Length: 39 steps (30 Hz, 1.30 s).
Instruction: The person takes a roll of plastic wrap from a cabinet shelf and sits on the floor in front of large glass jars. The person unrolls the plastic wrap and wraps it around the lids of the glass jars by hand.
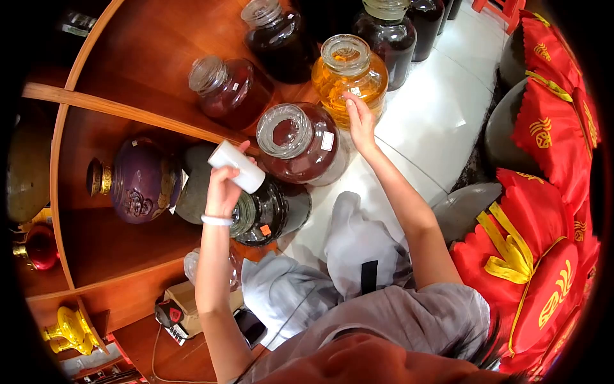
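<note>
My left hand is closed round a white roll, a smooth cylinder tilted in front of the jars. My right hand reaches to a glass jar of amber liquid. Its thumb and fingers come together at the jar's front, right beside a small white label; anything between the fingertips is too small to make out. Between my hands stands a glass jar of dark red liquid with a white label. Below the roll, a dark jar bears an orange label.
More glass jars of dark liquid stand along the tiled floor. Wooden shelves on the left hold a purple jar. Large jars with red cloth covers line the right side. A cardboard box lies at lower left.
</note>
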Available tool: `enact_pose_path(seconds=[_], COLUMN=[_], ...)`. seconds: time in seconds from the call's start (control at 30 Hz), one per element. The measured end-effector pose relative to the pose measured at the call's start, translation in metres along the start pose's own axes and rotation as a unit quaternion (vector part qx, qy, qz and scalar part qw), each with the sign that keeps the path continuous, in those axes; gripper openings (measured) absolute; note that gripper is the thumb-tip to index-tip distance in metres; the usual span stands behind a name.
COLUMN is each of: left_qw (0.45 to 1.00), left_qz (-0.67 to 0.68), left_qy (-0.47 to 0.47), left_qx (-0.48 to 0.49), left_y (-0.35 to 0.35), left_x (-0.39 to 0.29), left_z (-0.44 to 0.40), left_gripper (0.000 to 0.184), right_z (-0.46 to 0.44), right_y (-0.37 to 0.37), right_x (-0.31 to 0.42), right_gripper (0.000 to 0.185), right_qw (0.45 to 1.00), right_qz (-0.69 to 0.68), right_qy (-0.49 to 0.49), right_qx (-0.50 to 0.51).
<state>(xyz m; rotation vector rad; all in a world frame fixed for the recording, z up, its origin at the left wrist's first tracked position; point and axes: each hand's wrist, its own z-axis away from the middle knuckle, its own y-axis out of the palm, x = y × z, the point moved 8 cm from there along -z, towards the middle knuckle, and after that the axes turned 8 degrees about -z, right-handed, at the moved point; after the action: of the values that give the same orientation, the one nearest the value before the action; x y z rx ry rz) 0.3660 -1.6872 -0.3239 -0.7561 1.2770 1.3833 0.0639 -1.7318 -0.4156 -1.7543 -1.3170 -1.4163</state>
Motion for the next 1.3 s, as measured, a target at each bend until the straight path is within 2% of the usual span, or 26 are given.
enact_pose_path(seconds=[0.07, 0.2, 0.27, 0.33, 0.37, 0.43, 0.47, 0.53, 0.67, 0.77, 0.83, 0.87, 0.93, 1.0, 1.03, 1.07, 1.13, 1.17, 1.23, 1.3], left_qw=[0.999, 0.995, 0.996, 0.995, 0.995, 0.994, 0.993, 0.991, 0.989, 0.989, 0.992, 0.992, 0.99, 0.987, 0.983, 0.978, 0.978, 0.974, 0.97, 0.979], left_qz=[0.045, 0.082, 0.073, 0.075, 0.078, 0.09, 0.105, 0.126, 0.137, 0.138, 0.12, 0.121, 0.14, 0.159, 0.179, 0.198, 0.206, 0.22, 0.238, 0.204], left_qy=[0.009, -0.019, -0.017, -0.028, -0.029, -0.026, -0.026, -0.033, -0.029, -0.025, -0.003, -0.003, 0.008, 0.013, 0.003, -0.008, -0.009, 0.01, 0.025, 0.013], left_qx=[0.02, 0.053, 0.057, 0.056, 0.051, 0.048, 0.043, 0.037, 0.049, 0.039, 0.031, 0.03, 0.009, 0.006, -0.028, -0.062, -0.046, -0.049, -0.05, -0.017], left_y=[0.01, 0.037, 0.045, 0.052, 0.052, 0.051, 0.05, 0.051, 0.054, 0.052, 0.047, 0.044, 0.034, 0.026, 0.02, 0.014, 0.004, 0.001, -0.002, 0.002], left_x=[0.001, 0.018, 0.028, 0.034, 0.04, 0.048, 0.053, 0.061, 0.072, 0.075, 0.072, 0.072, 0.072, 0.075, 0.076, 0.079, 0.089, 0.092, 0.096, 0.098], left_z=[0.013, 0.039, 0.051, 0.064, 0.069, 0.078, 0.081, 0.087, 0.094, 0.098, 0.103, 0.106, 0.11, 0.115, 0.118, 0.123, 0.122, 0.121, 0.121, 0.122], left_gripper=[0.056, 0.06, 0.059, 0.058, 0.058, 0.059, 0.058, 0.058, 0.057, 0.057, 0.057, 0.057, 0.056, 0.059, 0.061, 0.063, 0.068, 0.068, 0.067, 0.07], right_z=[0.01, 0.048, 0.068, 0.074, 0.077, 0.083, 0.085, 0.088, 0.087, 0.082, 0.085, 0.086, 0.1, 0.125, 0.141, 0.149, 0.159, 0.161, 0.17, 0.172], right_y=[-0.001, 0.034, 0.05, 0.052, 0.052, 0.056, 0.057, 0.063, 0.063, 0.062, 0.065, 0.075, 0.101, 0.124, 0.132, 0.138, 0.141, 0.141, 0.143, 0.14], right_x=[0.0, 0.004, 0.003, -0.004, -0.005, -0.007, -0.006, -0.011, -0.006, 0.022, 0.065, 0.08, 0.103, 0.118, 0.117, 0.126, 0.125, 0.119, 0.098, 0.101], right_gripper=[0.025, 0.023, 0.023, 0.036, 0.036, 0.056, 0.056, 0.069, 0.073, 0.063, 0.042, 0.02, 0.015, 0.015, 0.018, 0.023, 0.023, 0.023, 0.023, 0.022], right_qw=[0.999, 0.974, 0.959, 0.956, 0.955, 0.937, 0.936, 0.926, 0.908, 0.921, 0.966, 0.981, 0.946, 0.911, 0.877, 0.872, 0.884, 0.883, 0.853, 0.851], right_qz=[0.027, 0.121, 0.169, 0.183, 0.185, 0.265, 0.267, 0.294, 0.329, 0.323, 0.141, -0.027, -0.06, -0.083, -0.093, -0.026, -0.026, -0.023, -0.06, -0.033], right_qy=[-0.024, -0.156, -0.168, -0.136, -0.136, -0.138, -0.139, -0.105, -0.086, -0.098, -0.143, -0.045, 0.056, 0.042, 0.131, 0.039, -0.058, -0.059, 0.087, 0.069], right_qx=[0.005, 0.113, 0.151, 0.186, 0.186, 0.18, 0.18, 0.213, 0.246, 0.194, 0.164, 0.187, 0.314, 0.401, 0.453, 0.487, 0.463, 0.465, 0.511, 0.52])
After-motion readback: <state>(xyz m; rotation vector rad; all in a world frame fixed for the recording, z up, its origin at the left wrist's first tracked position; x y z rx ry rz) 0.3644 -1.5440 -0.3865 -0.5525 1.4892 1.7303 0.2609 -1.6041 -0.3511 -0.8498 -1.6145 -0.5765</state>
